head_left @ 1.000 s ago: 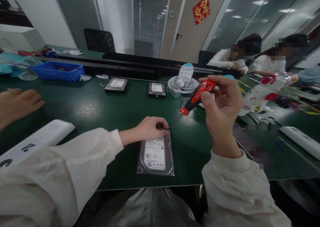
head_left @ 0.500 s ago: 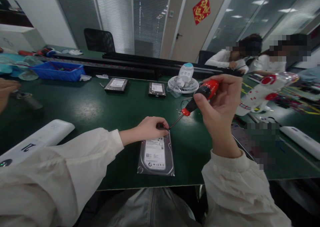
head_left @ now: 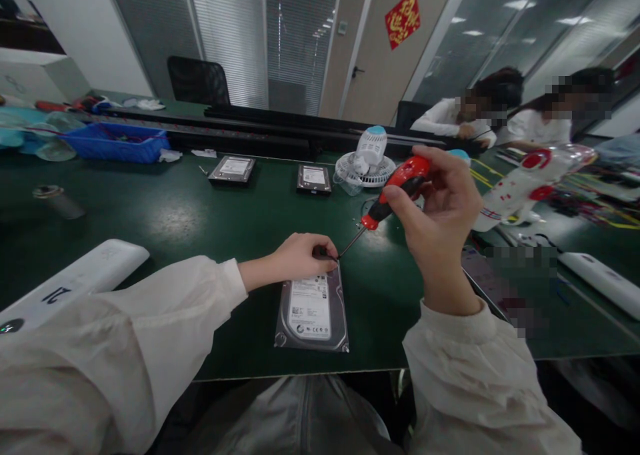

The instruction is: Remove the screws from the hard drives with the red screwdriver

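A flat grey metal hard drive (head_left: 313, 306) with a white label lies on the dark green table (head_left: 200, 221), close to the near edge and right in front of the person. The left hand (head_left: 300, 256) rests on its far corner, fingers curled tight, thumb and forefinger pinched together at the spot where the tip of a red-and-black-handled screwdriver (head_left: 397, 188) comes down. Whether they grip the tip itself or a small screw is too small to tell. The right hand (head_left: 440, 215) is wrapped about the handle's top, fingertips closed on it, with the thin shaft slanting steeply towards the drive. With the tool tilted this far, the tip could slip out of a screw head and jab the pinching fingers or scratch the casing. A loosened screw could also roll off the nearby table edge. Farther back lie two more hard drives (head_left: 233, 169) (head_left: 314, 178), a small white desk fan (head_left: 370, 158) and a blue plastic tray (head_left: 117, 141). To the right rests a red-and-white toy (head_left: 530, 185).
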The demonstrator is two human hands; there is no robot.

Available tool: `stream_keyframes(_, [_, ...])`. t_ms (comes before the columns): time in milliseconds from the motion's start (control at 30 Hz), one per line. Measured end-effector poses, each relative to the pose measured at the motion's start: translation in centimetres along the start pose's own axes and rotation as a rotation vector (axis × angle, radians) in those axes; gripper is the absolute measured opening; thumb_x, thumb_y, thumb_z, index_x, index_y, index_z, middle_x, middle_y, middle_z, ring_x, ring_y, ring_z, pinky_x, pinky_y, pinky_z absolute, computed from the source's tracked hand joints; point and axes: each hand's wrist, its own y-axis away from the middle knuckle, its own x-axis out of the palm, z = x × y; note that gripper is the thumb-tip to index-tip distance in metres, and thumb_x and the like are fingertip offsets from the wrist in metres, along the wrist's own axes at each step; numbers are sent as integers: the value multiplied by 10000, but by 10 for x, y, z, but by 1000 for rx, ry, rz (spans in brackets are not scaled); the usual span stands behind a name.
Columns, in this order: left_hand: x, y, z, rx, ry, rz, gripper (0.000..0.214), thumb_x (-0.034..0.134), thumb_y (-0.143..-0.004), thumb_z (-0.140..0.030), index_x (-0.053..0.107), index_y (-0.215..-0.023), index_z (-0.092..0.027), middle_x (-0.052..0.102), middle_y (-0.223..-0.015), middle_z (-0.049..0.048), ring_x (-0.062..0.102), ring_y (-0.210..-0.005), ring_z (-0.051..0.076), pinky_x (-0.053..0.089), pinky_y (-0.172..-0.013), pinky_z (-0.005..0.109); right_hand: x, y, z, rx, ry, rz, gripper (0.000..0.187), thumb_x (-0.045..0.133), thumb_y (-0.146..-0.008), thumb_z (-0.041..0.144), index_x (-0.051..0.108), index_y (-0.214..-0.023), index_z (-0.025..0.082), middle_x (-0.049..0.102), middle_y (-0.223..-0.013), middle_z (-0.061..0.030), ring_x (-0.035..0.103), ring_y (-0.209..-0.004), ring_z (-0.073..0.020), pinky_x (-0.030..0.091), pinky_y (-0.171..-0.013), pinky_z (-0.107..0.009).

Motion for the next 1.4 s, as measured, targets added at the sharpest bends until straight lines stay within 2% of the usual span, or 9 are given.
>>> stream_keyframes(167, [0,0,1,1,12,14,270,654,-865,-427,728,-1036,-232,733,-980,14,671,-828,169,509,-709,300,-1,2,1,36,-68,57,450,640,-878,415,615,-1325,362,672,-1217,-33,680,-1008,-242,581,-839,-438])
stream_keyframes(400, [2,-1,2,12,8,-9,255,664,-853,-413,736,-1012,-226,736,-949,18,669,-829,175,506,-734,314,2,1,3,10,-37,-5,477,779,-770,397,661,-1231,367,676,-1117,-18,670,-893,-206,602,-794,-408])
stream_keyframes(500, [2,-1,4,15,9,-4,266,663,-857,-418,736,-1028,-229,735,-949,19,668,-805,171,501,-706,308,2,1,5,69,-77,18,472,714,-825,399,634,-1289,357,704,-1139,-30,693,-930,-224,607,-837,-434])
stream_keyframes(633, [3,-1,5,19,10,-10,258,664,-856,-402,737,-1033,-229,736,-957,23,667,-813,171,501,-706,303,1,3,4,97,-153,36,445,612,-892,411,605,-1330,337,733,-1090,-41,711,-949,-238,611,-771,-418])
stream_keyframes(733, [3,-1,4,20,10,-18,247,666,-852,-392,739,-1020,-226,738,-946,22,669,-818,171,501,-715,302,2,4,3,88,-114,40,468,680,-859,422,611,-1314,341,724,-1114,-47,713,-987,-253,606,-786,-421])
stream_keyframes(833, [3,-1,3,25,5,-25,241,671,-845,-393,743,-1005,-228,739,-936,18,670,-824,173,501,-730,307,4,3,2,92,-57,30,538,770,-795,419,609,-1306,366,688,-1184,-39,700,-962,-229,606,-807,-415])
stream_keyframes(1100, [2,-1,3,28,3,-19,248,660,-851,-393,740,-1016,-225,745,-962,21,676,-843,175,501,-736,306,3,3,0,82,-109,32,511,637,-875,403,562,-1380,373,710,-1091,-22,688,-880,-187,605,-711,-356])
stream_keyframes(1300, [2,-1,3,34,3,-20,238,669,-849,-389,738,-1003,-221,745,-959,23,676,-847,177,505,-748,313,3,1,0,50,4,-11,575,808,-746,404,627,-1289,353,661,-1253,-49,653,-1062,-238,619,-795,-381])
stream_keyframes(1400, [2,-1,3,37,8,-16,238,670,-853,-389,735,-1008,-220,745,-968,25,676,-844,176,511,-747,315,5,2,0,86,-85,-12,614,784,-772,406,553,-1340,374,684,-1164,-32,678,-965,-207,618,-772,-376])
